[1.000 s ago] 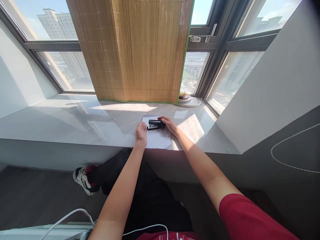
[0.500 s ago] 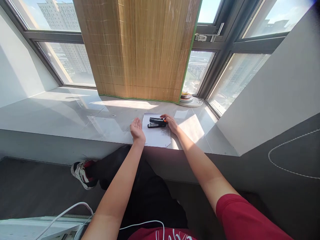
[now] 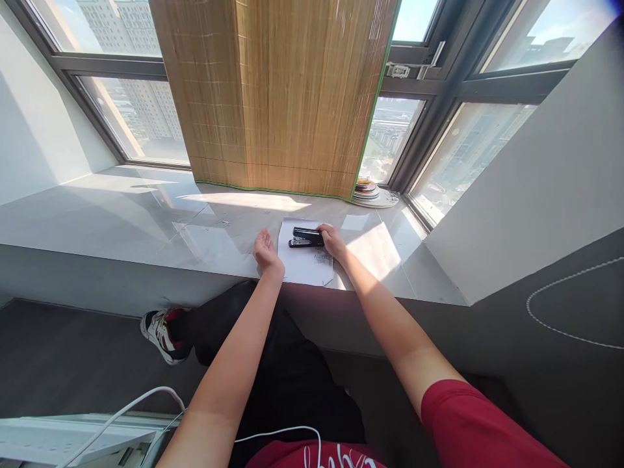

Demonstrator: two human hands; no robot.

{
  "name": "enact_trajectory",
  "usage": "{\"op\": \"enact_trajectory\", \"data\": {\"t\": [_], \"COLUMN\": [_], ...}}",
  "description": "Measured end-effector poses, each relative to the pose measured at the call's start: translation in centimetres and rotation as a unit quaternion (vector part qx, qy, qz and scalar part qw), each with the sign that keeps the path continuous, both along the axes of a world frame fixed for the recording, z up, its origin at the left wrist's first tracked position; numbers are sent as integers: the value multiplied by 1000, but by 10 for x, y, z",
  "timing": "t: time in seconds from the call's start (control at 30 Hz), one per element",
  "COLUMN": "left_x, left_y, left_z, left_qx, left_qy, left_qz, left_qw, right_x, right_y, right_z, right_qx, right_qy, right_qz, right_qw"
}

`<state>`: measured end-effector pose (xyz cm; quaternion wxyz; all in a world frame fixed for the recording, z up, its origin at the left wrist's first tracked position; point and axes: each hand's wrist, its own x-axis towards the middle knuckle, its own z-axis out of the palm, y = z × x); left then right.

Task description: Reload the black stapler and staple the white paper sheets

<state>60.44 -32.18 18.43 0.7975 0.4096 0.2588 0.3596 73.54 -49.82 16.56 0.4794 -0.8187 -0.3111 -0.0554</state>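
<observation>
A black stapler lies over a stack of white paper on the tiled window ledge, its jaws pointing left. My right hand grips the stapler's rear end, fingers curled round it and covering that part. Beside the paper's left edge rests my left hand, palm turned up, fingers stretched out and nothing in it. Dark print or marks show on the paper below my right hand.
A bamboo blind hangs in front of the window above the ledge. Stacked plates stand in the ledge's right corner. A white cable loops at lower left, and a beaded cord hangs at right.
My right hand's fingers have closed further over the stapler's rear end, and the orange bit there is now covered. My left hand keeps its place. The view has shifted slightly.
</observation>
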Motion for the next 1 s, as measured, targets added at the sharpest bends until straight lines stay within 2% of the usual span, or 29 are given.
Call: {"op": "enact_trajectory", "data": {"t": [0.17,0.4,0.63,0.8,1.0], "left_x": [0,1,-1,-1,0], "left_y": [0,2,2,2,4], "left_z": [2,-4,-6,-7,-8], "left_qx": [-1,13,26,19,4], "left_qy": [12,8,12,5,-1], "left_qz": [-17,33,29,50,63], "left_qw": [1000,999,999,999,998], "right_x": [-3,-6,-8,-7,-5], "right_y": [2,3,4,3,-2], "right_z": [0,1,4,5,3], "right_qx": [-12,-32,-38,-25,33], "right_qy": [-26,-44,-38,-26,23], "right_qz": [-6,-5,-1,10,-1], "right_qw": [1000,999,999,999,999]}}
